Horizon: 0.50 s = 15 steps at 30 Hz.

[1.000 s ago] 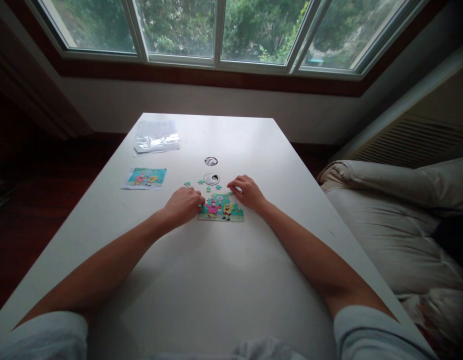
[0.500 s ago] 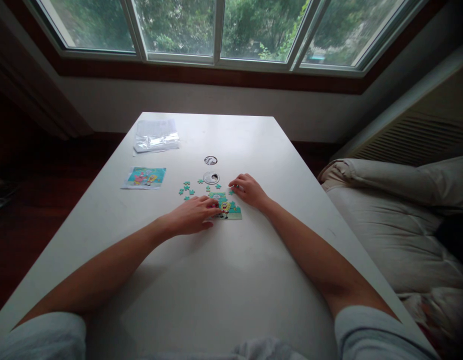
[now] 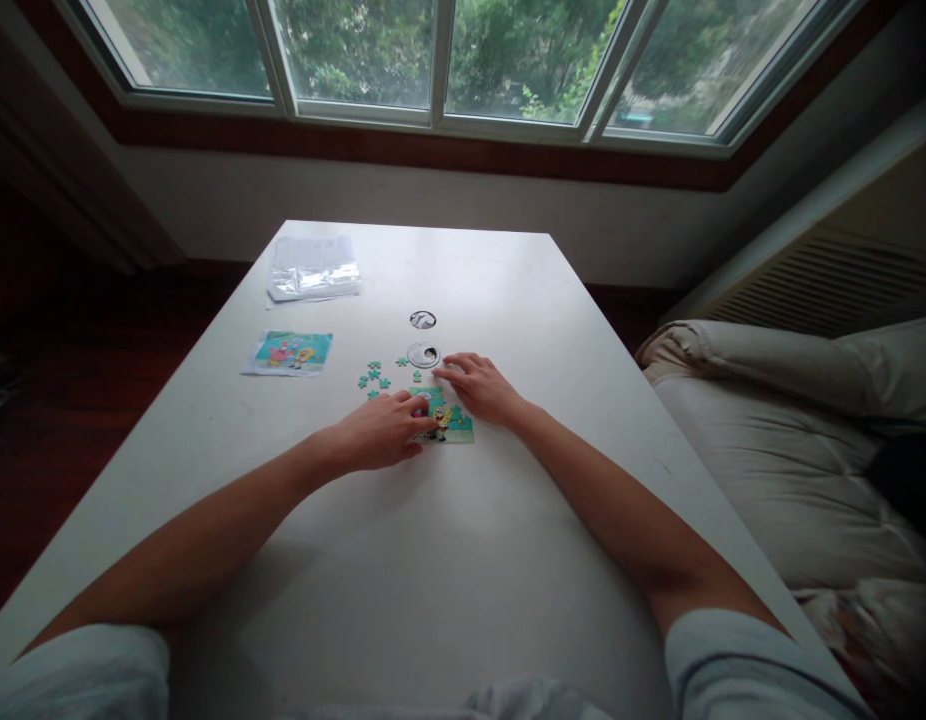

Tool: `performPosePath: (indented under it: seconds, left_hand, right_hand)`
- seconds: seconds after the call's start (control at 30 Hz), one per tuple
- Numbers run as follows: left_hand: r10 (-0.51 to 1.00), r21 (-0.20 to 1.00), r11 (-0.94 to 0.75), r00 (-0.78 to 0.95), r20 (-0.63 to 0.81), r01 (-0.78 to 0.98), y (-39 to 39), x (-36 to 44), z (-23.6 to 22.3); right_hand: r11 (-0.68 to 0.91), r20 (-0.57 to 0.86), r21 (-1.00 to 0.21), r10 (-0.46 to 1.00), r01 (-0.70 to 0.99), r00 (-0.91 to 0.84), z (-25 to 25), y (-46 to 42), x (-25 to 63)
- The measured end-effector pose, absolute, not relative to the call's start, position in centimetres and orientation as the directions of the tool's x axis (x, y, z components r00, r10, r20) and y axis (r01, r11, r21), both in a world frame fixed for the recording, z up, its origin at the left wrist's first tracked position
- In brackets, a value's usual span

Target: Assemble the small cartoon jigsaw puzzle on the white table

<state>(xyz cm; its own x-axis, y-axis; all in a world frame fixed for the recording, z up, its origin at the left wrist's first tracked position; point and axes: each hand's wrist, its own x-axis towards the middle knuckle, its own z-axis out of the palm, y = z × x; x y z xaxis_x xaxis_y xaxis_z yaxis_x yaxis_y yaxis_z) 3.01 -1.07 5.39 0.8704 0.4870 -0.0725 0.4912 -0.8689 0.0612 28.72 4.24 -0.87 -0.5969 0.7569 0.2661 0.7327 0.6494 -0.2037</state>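
A partly joined jigsaw puzzle (image 3: 458,430) with a yellow cartoon figure lies on the white table. My left hand (image 3: 380,432) rests over its left side, fingers spread and pressing on the surface, covering that part. Above the puzzle's upper right is my right hand (image 3: 484,388), its fingers stretched out toward the left. Its fingertips are by the spot where a loose piece lay; whether they touch that piece is hidden. Several loose teal puzzle pieces (image 3: 374,375) are scattered beyond my left hand, and a single puzzle piece (image 3: 417,377) sits just above the puzzle.
Two round items, a silvery disc (image 3: 423,355) and a dark-rimmed disc (image 3: 422,320), lie beyond the pieces. At left is a printed picture sheet (image 3: 293,353), with a clear plastic bag of papers (image 3: 314,268) behind it. A padded couch (image 3: 778,450) flanks the table (image 3: 463,580) on the right.
My right hand has moved left and slightly away from me, from beside a loose piece toward another one. The puzzle has slid a little left under my left hand.
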Motion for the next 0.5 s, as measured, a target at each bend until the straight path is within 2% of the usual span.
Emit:
performPosePath:
  seconds: [0.17,0.5]
  left_hand:
    - [0.497,0.062,-0.863,0.864,-0.079,0.502,-1.2,3.2,5.7]
    - [0.498,0.061,-0.861,0.862,-0.095,0.504,-1.3,3.2,6.0]
  right_hand:
    - [0.643,0.242,-0.2,0.764,0.739,-0.599,-1.4,4.9,28.6]
    - [0.574,0.34,-0.291,0.81,0.765,-0.478,-1.4,5.2,29.8]
